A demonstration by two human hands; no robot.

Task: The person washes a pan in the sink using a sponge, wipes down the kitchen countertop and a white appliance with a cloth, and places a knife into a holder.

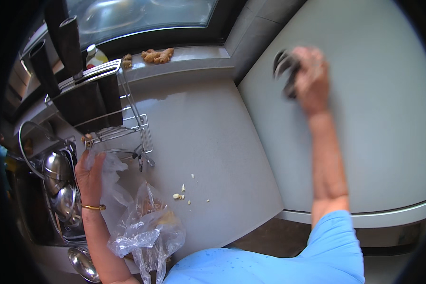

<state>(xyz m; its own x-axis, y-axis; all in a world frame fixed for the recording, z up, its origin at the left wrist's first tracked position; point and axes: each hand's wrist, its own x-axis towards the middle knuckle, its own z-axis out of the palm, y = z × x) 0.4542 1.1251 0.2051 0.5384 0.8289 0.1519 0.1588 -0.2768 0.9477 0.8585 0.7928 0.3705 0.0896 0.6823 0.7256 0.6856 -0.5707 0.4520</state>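
Observation:
My right hand (311, 76) is raised at the upper right, closed on a dark grey cloth (287, 71), in front of a pale grey-green appliance surface (380, 117); motion blurs it, and whether the cloth touches the surface cannot be told. On the left, beside the wire rack, my left hand (91, 174) pinches a thin clear plastic bag (112, 170). Nearer me, another clump of clear plastic bag (147, 227) lies on the counter with something brownish and yellowish inside. Small pale food pieces (177, 196) are scattered on the grey counter (216, 142) right of it.
A metal rack (127, 110) with dark knife holders (88, 103) stands at the upper left. Ginger root (158, 55) and a bottle (96, 56) are on the window ledge. A sink with steel bowls (62, 198) is at the left; a steel lid or bowl (83, 264) lies below.

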